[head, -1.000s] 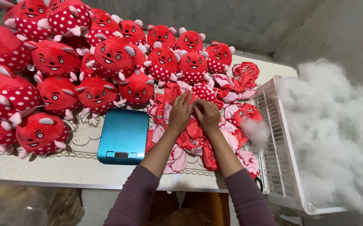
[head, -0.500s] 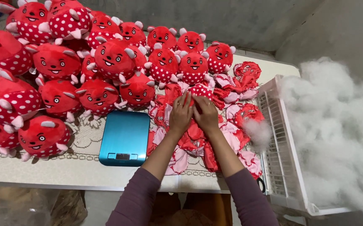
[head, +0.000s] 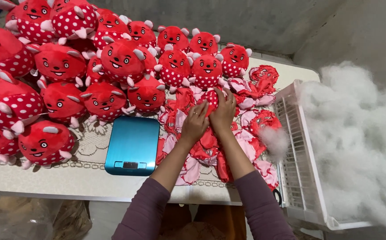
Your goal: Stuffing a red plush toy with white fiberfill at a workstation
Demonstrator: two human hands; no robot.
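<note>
My left hand (head: 195, 123) and my right hand (head: 223, 113) press together on a red plush toy (head: 211, 97) with white dots, partly hidden under my fingers. It rests on a heap of flat, unstuffed red and pink toy skins (head: 206, 149) in the middle of the table. Just left of my left forearm lies a flat blue scale (head: 132, 145). Several stuffed red toys (head: 113, 62) with smiling faces are piled across the back and left of the table.
A white plastic crate (head: 300, 160) stands at the table's right edge, with a tuft of white stuffing (head: 275, 141) at its side. A big mound of white stuffing (head: 357, 138) fills the right. The table (head: 68, 178) has a lace-patterned cover.
Both hands have shifted slightly away from me over the toy skins and closed around the dotted toy. The view has tilted a little; the piles have not moved.
</note>
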